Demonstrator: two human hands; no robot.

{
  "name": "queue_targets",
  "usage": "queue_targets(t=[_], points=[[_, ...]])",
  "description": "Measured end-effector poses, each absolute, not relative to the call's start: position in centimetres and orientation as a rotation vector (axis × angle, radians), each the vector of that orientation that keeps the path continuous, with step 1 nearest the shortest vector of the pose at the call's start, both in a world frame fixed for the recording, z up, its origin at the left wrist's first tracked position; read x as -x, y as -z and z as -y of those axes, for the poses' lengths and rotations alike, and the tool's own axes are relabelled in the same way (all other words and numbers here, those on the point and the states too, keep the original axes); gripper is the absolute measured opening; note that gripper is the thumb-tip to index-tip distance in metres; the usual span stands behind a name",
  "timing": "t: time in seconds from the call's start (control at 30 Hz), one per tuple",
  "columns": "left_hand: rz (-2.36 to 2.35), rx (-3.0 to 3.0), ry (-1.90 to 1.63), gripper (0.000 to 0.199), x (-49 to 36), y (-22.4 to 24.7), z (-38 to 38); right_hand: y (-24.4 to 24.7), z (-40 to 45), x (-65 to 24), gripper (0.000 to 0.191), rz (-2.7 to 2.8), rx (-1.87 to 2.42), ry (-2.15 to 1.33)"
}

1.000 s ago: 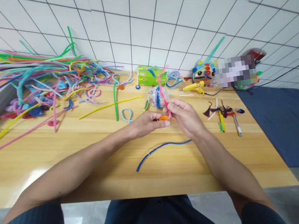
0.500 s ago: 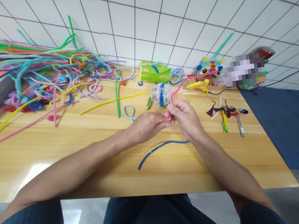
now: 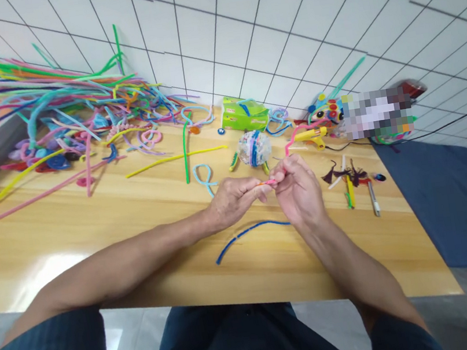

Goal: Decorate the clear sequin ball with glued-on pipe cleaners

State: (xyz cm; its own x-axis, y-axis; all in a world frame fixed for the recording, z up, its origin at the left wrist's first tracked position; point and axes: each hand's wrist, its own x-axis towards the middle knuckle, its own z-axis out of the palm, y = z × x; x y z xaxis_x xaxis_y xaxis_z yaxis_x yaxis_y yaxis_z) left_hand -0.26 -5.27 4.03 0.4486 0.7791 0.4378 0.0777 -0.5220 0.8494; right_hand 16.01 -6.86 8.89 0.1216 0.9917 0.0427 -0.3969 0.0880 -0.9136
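Observation:
My left hand (image 3: 233, 201) pinches a short orange pipe cleaner (image 3: 262, 183) between thumb and fingers. A pink pipe cleaner (image 3: 287, 144) is wound about the orange one in the gap between my hands. My right hand (image 3: 301, 191) has its fingers closed on the pink strand, whose loose length bends up and away over the table. Just below my hands lies a blue pipe cleaner (image 3: 248, 230), partly covered by my right wrist. Beyond them sits a clear ball (image 3: 255, 148) with blue and purple stripes, and a light blue looped pipe cleaner (image 3: 204, 176) lies left.
A large heap of coloured pipe cleaners (image 3: 72, 94) fills the back left. Along the wall stand a green packet (image 3: 244, 115) and a yellow glue gun (image 3: 312, 138) with a black cord. Dark tassels (image 3: 353, 170) and a utility knife (image 3: 374, 199) lie at the right.
My right hand has shifted right and turned, drawing the pink strand with it. More of the pink and orange twist shows between my hands.

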Motion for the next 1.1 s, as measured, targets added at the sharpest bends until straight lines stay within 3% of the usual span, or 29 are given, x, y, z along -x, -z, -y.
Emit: queue_targets(t=[0.2, 0.4, 0.57, 0.77, 1.1], points=[[-0.706, -1.975, -1.135, 0.05, 0.7, -3.9, 4.8, -9.2, 6.9, -16.0, 0.043, 0.908, 0.898, -1.24], [-0.747, -2.602, -1.019, 0.059, 1.4, -4.0, 4.5, -9.2, 7.5, -15.7, 0.045, 0.924, 0.895, -1.342], [-0.64, -2.886, -0.976, 0.055, 1.1, -5.0, 5.9, -10.4, 9.4, -16.4, 0.041, 0.859, 0.947, -1.51], [-0.281, -2.847, -1.192, 0.041, 1.5, -5.7, 9.2, -11.9, 14.1, -16.3, 0.036, 0.735, 0.972, -1.656], [-0.169, -2.731, -1.098, 0.047, 1.5, -4.9, 11.6, -10.7, 17.3, -16.2, 0.042, 0.626, 0.994, -1.704]])
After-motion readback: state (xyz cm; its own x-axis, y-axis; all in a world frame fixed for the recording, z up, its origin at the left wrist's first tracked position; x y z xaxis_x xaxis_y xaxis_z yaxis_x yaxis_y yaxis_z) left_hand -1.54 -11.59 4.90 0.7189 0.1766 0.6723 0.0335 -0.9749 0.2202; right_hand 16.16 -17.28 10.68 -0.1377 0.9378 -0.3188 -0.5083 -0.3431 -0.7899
